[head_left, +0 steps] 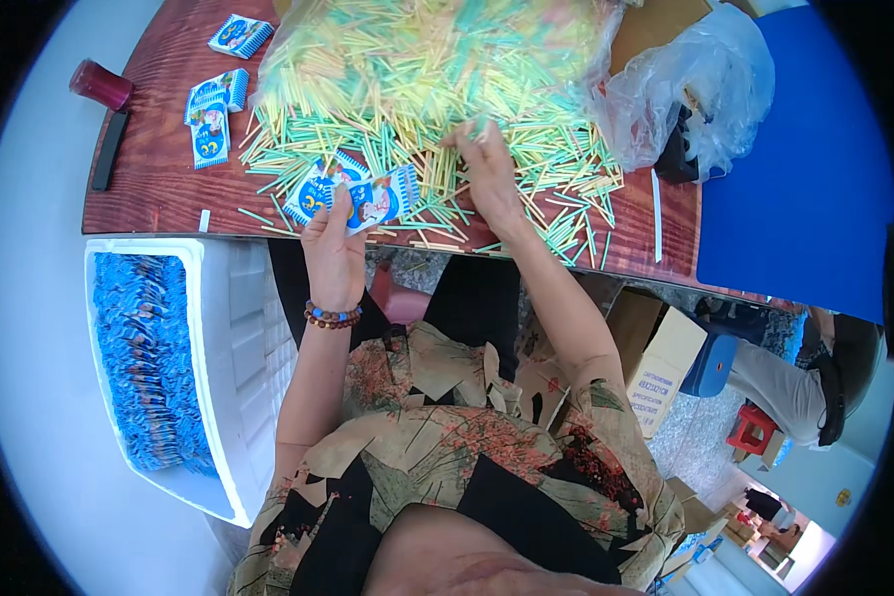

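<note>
- Nearest the camera, a patterned blouse [447, 467] fills the lower middle; both forearms rise from it toward the table [159, 169].
- At the person's left stands a white foam box [243, 348] packed with blue packets [149, 368], its far corner meeting the table's edge.
- The left hand [333, 248], with a bead bracelet [333, 316] on the wrist, grips a small fan of blue-and-white sachets [372, 199] at the table's near edge; their long axes run left to right, tilting up toward the right.
- The right hand [489, 179] is palm-down on the loose sticks [556, 189], fingers curled into them; whether it pinches any cannot be told.
- The green and yellow sticks lie scattered, pointing every way, many lengthwise away from the person.
- Beyond, a clear bag [437, 55] holds more sticks, its top cut off by the frame.
- Far left lie further sachets [214, 109], a red cup [99, 84] and a dark bar [109, 149].
- Far right, a crumpled clear plastic bag [695, 84] half hides a black object.
</note>
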Available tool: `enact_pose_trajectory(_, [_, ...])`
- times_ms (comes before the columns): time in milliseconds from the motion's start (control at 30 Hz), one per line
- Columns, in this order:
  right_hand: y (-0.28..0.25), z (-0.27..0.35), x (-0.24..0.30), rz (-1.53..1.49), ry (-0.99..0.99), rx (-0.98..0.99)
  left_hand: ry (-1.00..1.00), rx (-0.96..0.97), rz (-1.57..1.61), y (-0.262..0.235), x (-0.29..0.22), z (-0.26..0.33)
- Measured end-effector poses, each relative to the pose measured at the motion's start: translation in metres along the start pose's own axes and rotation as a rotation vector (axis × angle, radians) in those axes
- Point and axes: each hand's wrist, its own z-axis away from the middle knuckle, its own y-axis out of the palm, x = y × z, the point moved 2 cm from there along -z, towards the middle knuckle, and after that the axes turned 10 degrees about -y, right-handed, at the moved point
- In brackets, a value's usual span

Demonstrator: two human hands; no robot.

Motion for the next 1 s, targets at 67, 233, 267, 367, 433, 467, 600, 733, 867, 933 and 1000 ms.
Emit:
enact_pose_trajectory(67, [-0.009,-0.003,0.002,-0.290,0.035,-0.128,-0.002,-0.009,0.001,0.003,-0.001,0.000])
enact_pose_trajectory(233, [-0.002,-0.008,0.029,-1.125,-0.035,-0.321,0.036,0.052,-0.009,0.013,-0.002,-0.005])
enact_pose_trajectory(267, [0.004,-0.009,0.042,-1.167,-0.064,-0.311,0.047,0.052,-0.007,0.016,-0.002,-0.007])
enact_pose_trajectory(367, [0.013,-0.010,0.070,-1.151,-0.171,-0.321,0.053,0.021,0.000,0.025,0.002,-0.011])
enact_pose_trajectory(433, [0.021,-0.010,0.082,-1.118,-0.204,-0.326,0.046,0.036,-0.002,0.026,0.004,-0.015])
enact_pose_trajectory(467, [0.024,-0.010,0.085,-1.059,-0.228,-0.317,0.060,0.042,0.008,0.026,0.005,-0.016])
enact_pose_trajectory(600, [0.031,-0.009,0.085,-0.939,-0.241,-0.283,0.055,0.051,0.009,0.026,0.006,-0.016])
enact_pose_trajectory(733, [0.040,-0.008,0.079,-0.836,-0.282,-0.304,0.075,0.008,0.002,0.025,0.007,-0.016])
enact_pose_trajectory(867, [0.051,-0.007,0.086,-0.751,-0.339,-0.349,0.070,-0.007,0.063,0.030,0.008,-0.016])
enact_pose_trajectory(933, [0.054,-0.005,0.080,-0.682,-0.350,-0.362,0.057,-0.007,0.096,0.035,0.009,-0.014])
enact_pose_trajectory(1000, [0.058,0.000,0.081,-0.656,-0.347,-0.367,0.048,-0.012,0.130,0.035,0.009,-0.014])
